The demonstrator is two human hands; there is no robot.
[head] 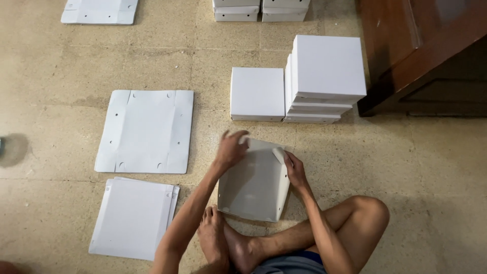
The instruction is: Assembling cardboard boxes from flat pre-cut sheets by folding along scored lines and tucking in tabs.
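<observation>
While folding, hands [261, 157] grip box blank [253, 187]

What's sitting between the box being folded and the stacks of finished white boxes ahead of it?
Nothing visible: only bare floor separates the half-folded box, held by the left hand and right hand, from the finished boxes.

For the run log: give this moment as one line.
left hand: folding box blank flap | right hand: gripping corner | folded boxes: stacked behind
</observation>
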